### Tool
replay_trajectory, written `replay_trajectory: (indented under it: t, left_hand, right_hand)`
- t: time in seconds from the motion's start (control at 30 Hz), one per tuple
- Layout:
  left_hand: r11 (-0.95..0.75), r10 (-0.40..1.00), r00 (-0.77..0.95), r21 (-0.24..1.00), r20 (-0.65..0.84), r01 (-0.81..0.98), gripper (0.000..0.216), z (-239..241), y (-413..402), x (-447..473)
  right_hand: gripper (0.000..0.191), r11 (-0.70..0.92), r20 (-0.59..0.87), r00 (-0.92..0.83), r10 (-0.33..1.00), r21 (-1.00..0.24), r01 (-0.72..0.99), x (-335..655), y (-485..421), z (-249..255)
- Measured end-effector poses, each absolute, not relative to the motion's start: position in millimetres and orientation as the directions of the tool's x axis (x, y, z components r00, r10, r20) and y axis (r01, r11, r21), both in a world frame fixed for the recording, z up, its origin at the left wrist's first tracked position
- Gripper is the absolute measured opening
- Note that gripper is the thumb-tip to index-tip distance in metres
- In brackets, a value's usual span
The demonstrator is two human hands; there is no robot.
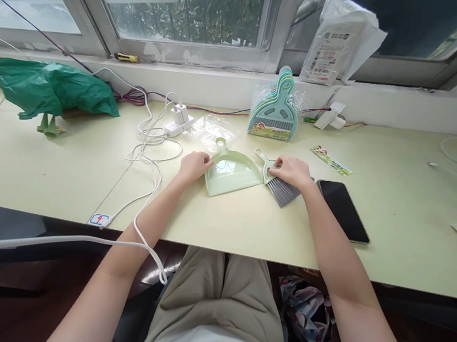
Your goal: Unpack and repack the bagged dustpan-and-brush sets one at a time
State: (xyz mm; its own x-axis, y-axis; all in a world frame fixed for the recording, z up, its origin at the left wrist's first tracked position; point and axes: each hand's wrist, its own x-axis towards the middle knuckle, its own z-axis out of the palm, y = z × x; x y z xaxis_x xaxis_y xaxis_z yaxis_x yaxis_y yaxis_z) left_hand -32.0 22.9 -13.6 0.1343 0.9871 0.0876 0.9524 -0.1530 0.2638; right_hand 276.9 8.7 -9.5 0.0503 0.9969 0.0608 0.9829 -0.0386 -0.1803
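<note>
Person's sitting at a pale desk (45,171) w/ both forearms stretched out over it. Left hand (193,165) is curled up, fingertips closed on the left rim of a lil mint dustpan (234,173), right by where the handle starts. Dustpan lies flat on the desk, about the middle, handle pointing away toward the window, open lip facing the person.

Right hand (292,170) is bent over the back of a small brush (282,190), fingers clamped around the green head. Grey bristles fan out from under the hand toward the near-right, and the thin handle sticks out to the left, nearly touching the dustpan's right edge. So pan and brush are side by side, just beside each other, one hand on each.

Other stuff: black phone (342,210) face up just right of the brush, near the right forearm. A bagged stack of the same pan sets (275,107) stands at the back against the sill. An empty clear wrapper (211,130) lies behind the dustpan, and a printed label strip (332,161) sits behind the phone. A white charger (178,119) w/ a cable (144,194) loops off the front edge past the left arm. Crumpled green bag (51,88) far left, and a white parcel (338,40) up on the sill.
</note>
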Motion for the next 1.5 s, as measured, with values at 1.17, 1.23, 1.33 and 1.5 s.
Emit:
replay_trajectory:
  t: [1.17,1.23,1.33,1.5]
  left_hand:
    - [-0.639,0.765,0.631,0.262,0.128,0.723,0.046,-20,-21,17]
    - [-0.702,0.707,0.692,0.267,0.147,0.661,0.042,-19,-24,17]
    - [-0.783,0.618,0.761,0.236,0.197,0.575,0.031,-17,-26,17]
    - [-0.826,0.525,0.754,0.024,0.394,0.563,0.019,-12,-18,6]
  right_hand:
    - [0.013,0.329,0.266,-0.248,0.932,-0.325,0.887,221,-9,-18]
    - [0.013,0.344,0.261,-0.263,0.929,-0.344,0.874,222,-9,-17]
    - [0.013,0.366,0.249,-0.288,0.925,-0.374,0.852,224,-9,-16]
    - [0.015,0.423,0.235,-0.353,0.905,-0.429,0.798,225,-8,-15]
